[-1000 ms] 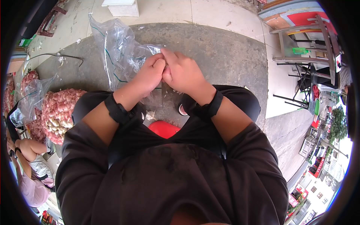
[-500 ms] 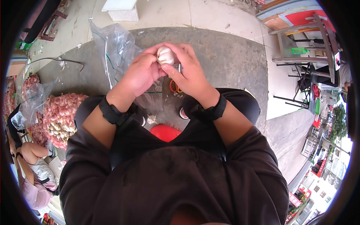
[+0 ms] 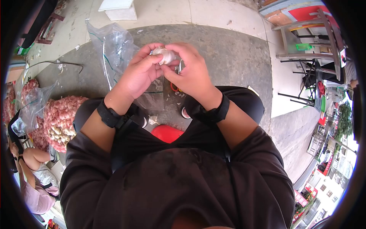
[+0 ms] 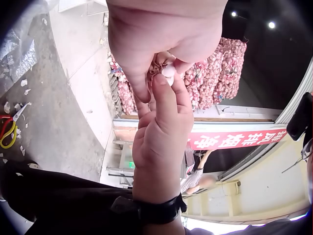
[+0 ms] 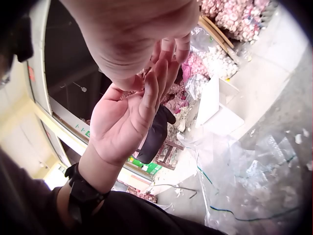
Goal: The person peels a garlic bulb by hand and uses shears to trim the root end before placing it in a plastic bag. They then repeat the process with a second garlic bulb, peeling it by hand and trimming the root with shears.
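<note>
A whitish garlic bulb (image 3: 164,56) is held between both hands above the floor. My left hand (image 3: 135,76) grips it from the left, thumb across its near face and fingers behind and under it. From the other side my right hand (image 3: 192,68) pinches it, its index finger arched over the far side and its thumb low. In the left wrist view part of the bulb (image 4: 167,72) shows between the fingertips; the right wrist view has it mostly hidden by the fingers. Scissors (image 4: 9,128) with red and yellow handles lie on the floor beneath.
A clear plastic bag (image 3: 114,49) lies left of the hands. Another garlic bulb (image 3: 153,120) is on the floor near a red object (image 3: 167,133) between the legs. Garlic sacks (image 3: 63,120) and a seated person (image 3: 36,187) are at left, a white box (image 3: 121,10) ahead.
A second ago both hands were closed together and hid the bulb. They have since parted around it, and the bulb has turned and tilted between the fingers over the last half second.
</note>
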Tool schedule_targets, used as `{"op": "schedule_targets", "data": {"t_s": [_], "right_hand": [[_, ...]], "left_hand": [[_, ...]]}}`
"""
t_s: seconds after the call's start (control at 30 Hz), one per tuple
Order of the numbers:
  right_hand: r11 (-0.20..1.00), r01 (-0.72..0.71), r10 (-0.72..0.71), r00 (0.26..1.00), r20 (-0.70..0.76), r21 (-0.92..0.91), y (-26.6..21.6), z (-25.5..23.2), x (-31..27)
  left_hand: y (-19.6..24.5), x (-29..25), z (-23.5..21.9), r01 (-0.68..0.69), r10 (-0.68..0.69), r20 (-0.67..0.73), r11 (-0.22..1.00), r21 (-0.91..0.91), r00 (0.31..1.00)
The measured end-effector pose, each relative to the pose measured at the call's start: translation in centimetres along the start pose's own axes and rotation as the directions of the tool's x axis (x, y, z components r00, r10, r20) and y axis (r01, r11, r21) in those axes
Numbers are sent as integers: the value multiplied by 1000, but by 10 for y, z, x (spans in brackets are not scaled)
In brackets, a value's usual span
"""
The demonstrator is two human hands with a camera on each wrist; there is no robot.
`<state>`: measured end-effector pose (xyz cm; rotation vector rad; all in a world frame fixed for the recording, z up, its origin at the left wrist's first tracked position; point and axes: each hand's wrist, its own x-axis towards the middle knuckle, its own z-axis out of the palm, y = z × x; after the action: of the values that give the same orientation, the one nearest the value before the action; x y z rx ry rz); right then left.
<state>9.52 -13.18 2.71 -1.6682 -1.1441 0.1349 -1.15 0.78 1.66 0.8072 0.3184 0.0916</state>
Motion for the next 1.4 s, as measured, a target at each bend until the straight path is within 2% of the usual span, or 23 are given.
{"op": "schedule_targets", "data": {"t_s": [0.17,0.23,0.33,0.43,0.53,0.57,0.67,0.73,0.87,0.93,1.03,1.13,1.23,1.33,1.4], "right_hand": [[999,19,-20,1000,24,47,7,-3,0],[998,0,-5,998,70,70,11,-7,0],[996,71,-74,995,69,53,7,-9,1],[986,163,-163,987,8,-41,5,-4,-1],[992,115,-118,992,-54,-55,-3,10,-9],[987,138,-144,987,-72,-86,-2,12,-9],[966,187,-208,972,-109,-177,3,14,-8],[954,204,-233,965,-117,-221,6,14,-6],[996,64,-66,997,-42,-57,7,11,-8],[997,-33,33,999,10,68,6,8,-6],[985,-129,128,992,14,111,4,11,-10],[915,-268,287,958,-18,302,6,19,-14],[871,-288,328,944,-35,397,20,29,-21],[848,-355,362,930,57,394,24,27,-27],[835,-379,398,917,38,399,17,25,-26]], "left_hand": [[-2,2,-1,13,-13,-4,1000,28,1000],[-1,2,-3,-41,40,7,994,99,999],[-1,1,0,-94,94,4,987,129,996],[-7,3,-5,-132,132,11,978,159,991],[-12,1,-1,-126,132,-27,977,170,991],[-13,0,2,-116,125,-47,979,167,991],[-23,6,1,-201,236,-104,941,273,966],[-24,7,3,-220,267,-87,909,355,960],[-21,2,8,-184,243,-98,894,408,965],[-24,3,5,-224,292,-74,852,473,954],[-25,2,5,-241,314,-61,825,511,948],[-27,2,5,-270,338,-23,788,553,941],[-27,1,7,-236,303,-29,796,557,953],[-29,1,5,-198,255,-32,819,538,966],[-29,0,3,-166,214,-43,852,496,976]]}}
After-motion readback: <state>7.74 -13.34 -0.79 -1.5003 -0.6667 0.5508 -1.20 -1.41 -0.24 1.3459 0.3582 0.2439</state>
